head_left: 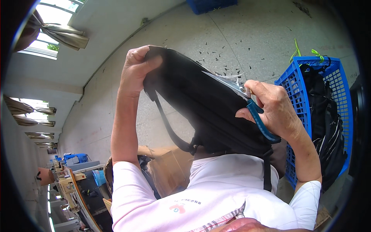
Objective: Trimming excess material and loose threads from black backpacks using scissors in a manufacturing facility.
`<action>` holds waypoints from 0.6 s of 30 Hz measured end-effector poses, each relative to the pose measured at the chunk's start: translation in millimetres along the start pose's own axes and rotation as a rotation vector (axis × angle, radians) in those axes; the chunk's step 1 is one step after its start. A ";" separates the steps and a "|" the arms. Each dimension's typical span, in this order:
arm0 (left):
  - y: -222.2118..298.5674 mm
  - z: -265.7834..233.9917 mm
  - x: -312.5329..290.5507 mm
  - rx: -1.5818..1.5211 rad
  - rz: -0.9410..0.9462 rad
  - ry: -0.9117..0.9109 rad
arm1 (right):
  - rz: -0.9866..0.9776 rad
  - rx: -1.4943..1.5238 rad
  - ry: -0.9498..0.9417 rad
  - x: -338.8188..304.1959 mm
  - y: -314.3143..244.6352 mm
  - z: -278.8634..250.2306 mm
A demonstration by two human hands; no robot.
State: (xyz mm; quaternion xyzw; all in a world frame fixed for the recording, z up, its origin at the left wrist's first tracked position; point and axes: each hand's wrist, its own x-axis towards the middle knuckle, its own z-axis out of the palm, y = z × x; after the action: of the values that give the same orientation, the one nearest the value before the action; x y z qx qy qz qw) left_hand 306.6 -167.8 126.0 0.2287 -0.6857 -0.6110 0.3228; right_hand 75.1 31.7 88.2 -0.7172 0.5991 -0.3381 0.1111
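Note:
A black fabric bag point(185, 89) with a strap point(168, 123) lies across my lap, its far end raised. My left hand point(141, 69) grips that far end at the upper left, thumb on top and fingers out of sight behind it. In my right hand point(272, 106) is a pair of scissors with blue handles point(259, 120). The metal blades point to the upper left and lie along the bag's right edge. Pale loose threads point(235, 76) show beside the blades. Whether the blades are parted is hard to make out.
On the right stands a blue plastic basket point(301, 92) holding black fabric pieces point(326, 116). Small dark scraps point(220, 58) are scattered over the floor. A cardboard box point(168, 172) is close at my left, with sewing machines point(67, 185) beyond. Another blue container point(210, 5) sits at the top.

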 end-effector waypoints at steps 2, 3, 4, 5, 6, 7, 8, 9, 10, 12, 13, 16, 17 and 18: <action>0.1 1.2 -0.4 0.009 0.005 -0.003 | 0.012 0.003 0.001 -1.8 -0.3 2.2; -0.1 0.8 -0.6 0.014 -0.003 -0.009 | 0.027 0.007 0.002 -2.3 -0.3 3.4; -0.2 1.0 -1.0 0.018 -0.011 -0.013 | 0.024 0.006 0.000 -2.6 0.2 4.4; -0.1 2.0 -1.3 0.017 -0.009 -0.009 | 0.028 0.008 -0.005 -2.8 0.9 5.4; 0.6 3.6 -1.6 0.025 -0.014 -0.009 | 0.033 0.009 -0.010 -2.9 1.8 6.3; 1.8 5.2 -1.6 0.033 -0.020 -0.010 | 0.031 0.007 -0.012 -3.4 2.9 7.0; 3.0 6.3 -0.8 0.032 -0.018 -0.008 | 0.043 0.032 0.011 -4.0 4.3 7.4; 4.5 7.4 0.5 0.037 -0.014 -0.022 | 0.055 0.058 0.033 -4.2 4.8 7.3; 5.1 7.8 1.0 0.044 -0.012 -0.034 | 0.052 0.059 0.031 -3.6 4.3 7.2; 6.5 9.6 1.5 0.040 -0.019 -0.033 | 0.123 0.146 -0.009 -2.2 2.8 5.2; 7.1 10.7 2.2 0.034 -0.024 -0.041 | 0.124 0.144 -0.008 -2.0 2.2 3.7; 6.3 9.6 2.4 0.037 -0.014 -0.036 | 0.135 0.113 -0.035 1.6 -0.2 -1.4; 6.0 9.0 2.2 0.037 -0.015 -0.037 | 0.125 0.095 -0.041 4.4 -2.8 -4.2; 5.9 8.3 1.7 0.049 -0.016 -0.041 | 0.114 0.077 -0.047 6.7 -4.3 -5.3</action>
State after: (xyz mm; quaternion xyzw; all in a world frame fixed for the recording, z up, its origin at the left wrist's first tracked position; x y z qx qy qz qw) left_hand 299.8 -162.4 131.8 0.2295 -0.7049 -0.6011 0.2984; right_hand 75.5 27.8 96.9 -0.6849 0.6226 -0.3372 0.1718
